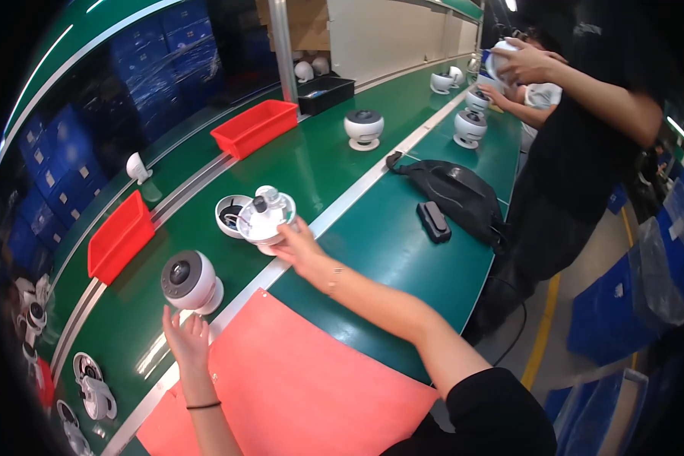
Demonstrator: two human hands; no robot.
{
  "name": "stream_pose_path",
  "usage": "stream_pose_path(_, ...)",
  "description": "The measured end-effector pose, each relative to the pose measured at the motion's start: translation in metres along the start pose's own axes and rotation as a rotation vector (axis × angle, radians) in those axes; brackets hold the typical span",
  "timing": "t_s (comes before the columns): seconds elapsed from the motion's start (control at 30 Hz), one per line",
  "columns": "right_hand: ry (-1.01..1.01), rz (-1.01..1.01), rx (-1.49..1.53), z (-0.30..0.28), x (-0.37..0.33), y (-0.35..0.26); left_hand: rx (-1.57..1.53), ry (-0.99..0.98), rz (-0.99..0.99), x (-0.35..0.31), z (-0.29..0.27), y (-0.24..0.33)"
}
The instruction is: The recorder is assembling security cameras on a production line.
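My right hand reaches forward over the green bench, its fingers closed on the rim of an open white round housing. Inside that housing are pale parts and a dark knob-like piece. Right behind it sits another opened white shell with a dark inside and wires. My left hand is open, palm turned up and fingers loosely apart. Just beyond its fingertips stands a round white device with a dark grey face and a black dome, tilted on its base. Whether the fingers touch it I cannot tell.
A pink mat covers the near bench edge. Red bins line the far side. A black bag and a dark case lie to the right. More white devices stand farther along, where co-workers handle units.
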State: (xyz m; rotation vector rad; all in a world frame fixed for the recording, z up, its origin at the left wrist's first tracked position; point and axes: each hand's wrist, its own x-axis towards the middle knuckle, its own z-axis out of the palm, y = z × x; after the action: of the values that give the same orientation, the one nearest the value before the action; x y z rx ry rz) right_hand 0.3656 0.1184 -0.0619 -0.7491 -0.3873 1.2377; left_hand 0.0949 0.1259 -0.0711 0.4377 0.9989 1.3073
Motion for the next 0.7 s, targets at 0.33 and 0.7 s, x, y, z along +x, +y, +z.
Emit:
stream_pose_path(0.33, -0.243, 0.087, -0.546, 0.004, -0.127, -0.023, -0.656, -0.764, -0.82, -0.084, -0.077, -0.047)
stream_pose_path(0.7, -0.556, 0.703, -0.887, -0.001, -0.132, 0.046, -0.521, -0.508, -0.763, -0.188, -0.183, -0.076)
